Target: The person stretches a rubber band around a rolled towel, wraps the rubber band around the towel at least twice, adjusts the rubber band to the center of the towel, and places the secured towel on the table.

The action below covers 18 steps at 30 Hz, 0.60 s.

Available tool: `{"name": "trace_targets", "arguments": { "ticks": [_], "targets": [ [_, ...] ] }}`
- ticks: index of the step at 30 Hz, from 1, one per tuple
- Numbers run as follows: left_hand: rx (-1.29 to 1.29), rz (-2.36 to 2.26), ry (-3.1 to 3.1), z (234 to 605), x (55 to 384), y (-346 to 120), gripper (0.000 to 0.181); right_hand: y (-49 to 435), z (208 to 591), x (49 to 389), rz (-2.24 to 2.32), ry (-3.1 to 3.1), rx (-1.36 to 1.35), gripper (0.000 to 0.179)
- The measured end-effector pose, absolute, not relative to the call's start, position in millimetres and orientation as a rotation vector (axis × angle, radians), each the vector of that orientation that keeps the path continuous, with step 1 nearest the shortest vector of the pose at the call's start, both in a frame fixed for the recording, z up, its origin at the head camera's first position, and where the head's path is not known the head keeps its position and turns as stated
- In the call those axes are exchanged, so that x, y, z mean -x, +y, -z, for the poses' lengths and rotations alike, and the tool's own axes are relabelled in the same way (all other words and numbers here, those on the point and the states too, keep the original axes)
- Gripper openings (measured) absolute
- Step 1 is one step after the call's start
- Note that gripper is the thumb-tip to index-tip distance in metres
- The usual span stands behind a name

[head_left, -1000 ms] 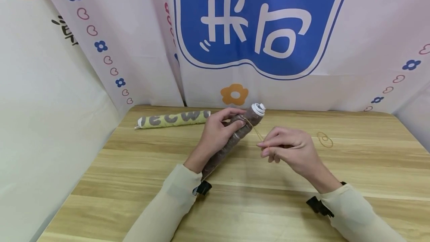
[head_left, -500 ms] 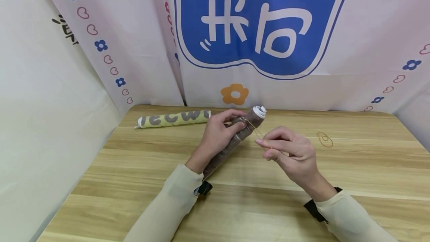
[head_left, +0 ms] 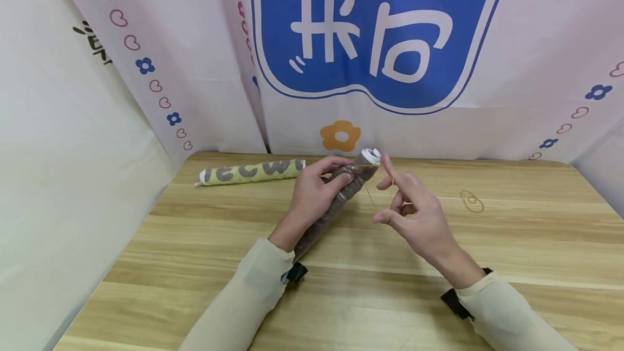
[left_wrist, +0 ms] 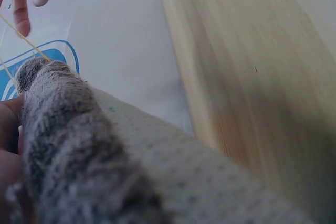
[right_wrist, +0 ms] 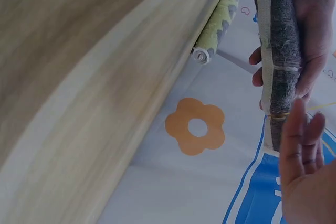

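Observation:
My left hand (head_left: 317, 191) grips a brown, fuzzy rolled-up mat (head_left: 322, 226) near its upper end; the mat slants up to the right and its white-edged end faces away. Its pale dotted backing shows in the left wrist view. A thin yellow rubber band (left_wrist: 26, 39) crosses the far end of the roll and stretches off toward the right hand. That right hand (head_left: 419, 210) is just right of the roll's end, index finger extended with the band hooked over it. The thumb stands apart from the fingers, and the other fingers are partly bent.
A yellow rolled-up mat (head_left: 253, 173) with grey letters lies at the table's back left. Another rubber band (head_left: 472, 202) lies on the wooden table (head_left: 370, 307) to the right. A white printed curtain (head_left: 302, 123) hangs right behind the table's back edge.
My right hand has stopped pinching the band; its index finger has straightened and moved up beside the roll's end, with the thumb spread away. The left hand keeps its grip on the mat.

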<state>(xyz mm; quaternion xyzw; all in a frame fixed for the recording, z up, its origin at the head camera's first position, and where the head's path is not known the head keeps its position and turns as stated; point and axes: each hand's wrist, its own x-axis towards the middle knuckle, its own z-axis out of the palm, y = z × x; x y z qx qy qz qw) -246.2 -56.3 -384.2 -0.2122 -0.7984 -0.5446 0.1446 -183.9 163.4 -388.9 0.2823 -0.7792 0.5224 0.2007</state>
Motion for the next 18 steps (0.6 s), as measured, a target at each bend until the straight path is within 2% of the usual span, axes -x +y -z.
{"name": "trace_targets", "arguments": {
  "ticks": [4,9,18],
  "targets": [
    [0.629,1.542,-2.294,383.1,244.7,-55.7,0.02,165.2,388.4,185.4,-1.477,-2.249,-0.696,0.092],
    [0.618,1.562,-2.242,382.2,242.4,-53.9,0.019,168.5,390.5,185.1,-1.589,-2.325,-0.614,0.083],
    [0.58,1.535,-2.175,381.7,240.5,-52.1,0.02,165.8,391.9,181.7,-1.571,-2.338,-0.701,0.081]
  ]
}}
